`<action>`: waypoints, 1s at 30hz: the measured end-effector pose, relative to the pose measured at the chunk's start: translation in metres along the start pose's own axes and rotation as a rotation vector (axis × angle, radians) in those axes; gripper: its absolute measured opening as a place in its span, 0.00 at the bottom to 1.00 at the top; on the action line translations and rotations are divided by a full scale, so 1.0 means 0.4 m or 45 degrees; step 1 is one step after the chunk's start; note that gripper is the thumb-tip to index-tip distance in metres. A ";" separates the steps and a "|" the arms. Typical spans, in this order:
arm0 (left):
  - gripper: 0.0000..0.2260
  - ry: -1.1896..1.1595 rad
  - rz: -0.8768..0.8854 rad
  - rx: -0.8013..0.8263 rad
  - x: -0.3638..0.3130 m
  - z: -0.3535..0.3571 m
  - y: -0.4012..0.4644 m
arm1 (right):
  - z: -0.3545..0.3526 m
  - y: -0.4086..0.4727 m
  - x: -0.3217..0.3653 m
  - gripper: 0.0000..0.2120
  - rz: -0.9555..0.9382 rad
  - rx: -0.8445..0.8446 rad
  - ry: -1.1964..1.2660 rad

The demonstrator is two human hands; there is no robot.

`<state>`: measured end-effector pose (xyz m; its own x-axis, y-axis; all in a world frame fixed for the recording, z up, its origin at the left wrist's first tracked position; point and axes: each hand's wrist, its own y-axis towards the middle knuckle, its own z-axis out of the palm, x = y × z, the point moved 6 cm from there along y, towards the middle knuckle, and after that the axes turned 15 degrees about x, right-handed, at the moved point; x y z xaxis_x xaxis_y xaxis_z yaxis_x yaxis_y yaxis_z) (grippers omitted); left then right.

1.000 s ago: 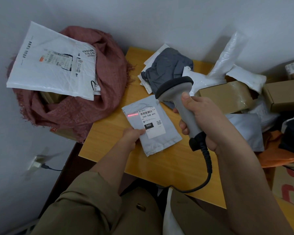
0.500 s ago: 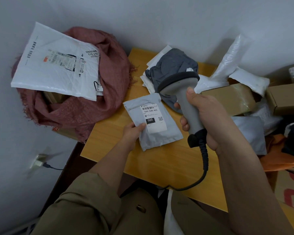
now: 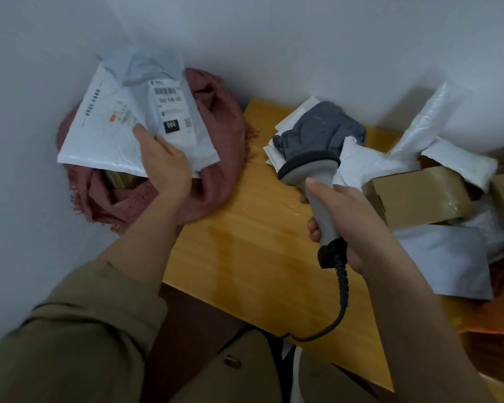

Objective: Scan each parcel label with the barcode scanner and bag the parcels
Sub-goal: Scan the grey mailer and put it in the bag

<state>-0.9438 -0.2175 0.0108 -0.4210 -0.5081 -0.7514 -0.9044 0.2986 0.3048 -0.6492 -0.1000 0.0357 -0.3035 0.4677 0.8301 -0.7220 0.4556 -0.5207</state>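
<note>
A small grey parcel [image 3: 177,117], its barcode label facing up, was held by the left hand [image 3: 164,167] over the open reddish cloth bag [image 3: 216,158] beside the wooden table [image 3: 253,245], on top of a white mailer [image 3: 99,135] already lying there. The barcode scanner [image 3: 312,181] was gripped by its handle in the right hand [image 3: 344,222], above the tabletop, near a pile of unsorted parcels [image 3: 413,193].

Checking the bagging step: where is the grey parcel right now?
In the head view's upper left, the grey parcel is held by the left hand over the red bag, lying on the white parcel there, left of the table.
</note>
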 end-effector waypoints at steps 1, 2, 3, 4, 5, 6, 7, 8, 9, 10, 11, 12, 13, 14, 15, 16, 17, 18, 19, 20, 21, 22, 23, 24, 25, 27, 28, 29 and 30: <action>0.21 0.025 -0.020 -0.020 0.008 -0.009 0.027 | 0.003 0.005 -0.001 0.14 0.001 0.006 -0.006; 0.21 0.040 -0.033 -0.037 0.014 -0.015 0.051 | 0.004 0.009 -0.001 0.14 0.002 0.011 -0.014; 0.20 0.043 -0.043 -0.050 0.021 -0.019 0.067 | 0.005 0.014 -0.001 0.14 0.002 0.014 -0.023; 0.20 0.037 -0.054 -0.061 0.029 -0.021 0.081 | 0.004 0.019 0.000 0.14 0.005 0.013 -0.033; 0.19 0.025 -0.068 -0.067 0.039 -0.021 0.091 | 0.003 0.023 0.001 0.14 0.007 0.009 -0.043; 0.18 0.018 -0.099 -0.060 0.053 -0.016 0.102 | 0.002 0.028 0.001 0.14 0.011 0.003 -0.051; 0.18 0.020 -0.157 -0.040 0.069 -0.009 0.111 | 0.000 0.032 0.000 0.14 0.016 -0.003 -0.056; 0.19 0.023 -0.229 0.001 0.084 0.002 0.118 | -0.002 0.037 -0.001 0.14 0.023 -0.008 -0.059; 0.21 0.024 -0.297 0.062 0.095 0.016 0.124 | -0.003 0.041 -0.002 0.15 0.030 -0.012 -0.064; 0.26 0.052 -0.347 0.123 0.103 0.031 0.128 | -0.004 0.046 -0.003 0.15 0.036 -0.015 -0.068; 0.31 0.141 -0.381 0.173 0.108 0.044 0.131 | -0.004 0.051 -0.003 0.15 0.038 -0.016 -0.070; 0.35 0.287 -0.406 0.216 0.110 0.055 0.132 | -0.004 0.056 -0.002 0.15 0.039 -0.015 -0.066; 0.38 0.433 -0.426 0.251 0.109 0.064 0.130 | -0.003 0.061 -0.001 0.14 0.039 -0.013 -0.062; 0.38 0.525 -0.433 0.284 0.108 0.072 0.127 | -0.002 0.066 0.000 0.14 0.041 -0.011 -0.059; 0.36 0.562 -0.427 0.312 0.104 0.079 0.121 | -0.002 0.071 0.000 0.14 0.042 -0.008 -0.060; 0.34 0.583 -0.409 0.329 0.097 0.083 0.115 | -0.001 0.076 0.001 0.14 0.043 -0.004 -0.062; 0.31 0.626 -0.365 0.327 0.087 0.086 0.110 | -0.001 0.081 0.003 0.15 0.043 -0.001 -0.065; 0.29 0.699 -0.295 0.316 0.072 0.087 0.107 | -0.001 0.086 0.005 0.14 0.042 0.000 -0.065; 0.27 0.778 -0.209 0.310 0.053 0.092 0.104 | -0.003 0.090 0.006 0.14 0.040 -0.001 -0.060; 0.26 0.842 -0.114 0.313 0.033 0.100 0.102 | -0.005 0.093 0.007 0.14 0.039 -0.005 -0.049; 0.24 0.881 -0.020 0.332 0.012 0.113 0.101 | -0.010 0.096 0.008 0.14 0.039 -0.015 -0.032; 0.23 0.893 0.077 0.369 -0.010 0.132 0.097 | -0.016 0.098 0.008 0.13 0.040 -0.030 -0.015; 0.22 0.896 0.178 0.429 -0.034 0.156 0.090 | -0.023 0.098 0.008 0.12 0.042 -0.050 0.000; 0.20 0.893 0.294 0.509 -0.057 0.186 0.076 | -0.032 0.098 0.007 0.12 0.047 -0.075 0.016; 0.18 0.884 0.417 0.613 -0.077 0.222 0.056 | -0.044 0.098 0.005 0.11 0.050 -0.105 0.032; 0.15 0.816 0.600 0.897 -0.101 0.305 -0.001 | -0.074 0.092 -0.001 0.11 0.050 -0.170 0.064; 0.16 0.739 0.624 1.070 -0.103 0.348 -0.035 | -0.091 0.087 -0.005 0.11 0.049 -0.198 0.077; 0.18 0.638 0.611 1.241 -0.101 0.388 -0.071 | -0.109 0.080 -0.011 0.11 0.049 -0.219 0.082; 0.20 0.543 0.589 1.378 -0.096 0.425 -0.106 | -0.127 0.073 -0.016 0.12 0.050 -0.237 0.081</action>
<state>-0.8774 -0.0731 -0.0727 -0.8553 -0.3393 -0.3916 -0.2301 0.9259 -0.2995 -0.6368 -0.0515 0.0050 -0.2851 0.5323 0.7971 -0.5809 0.5655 -0.5854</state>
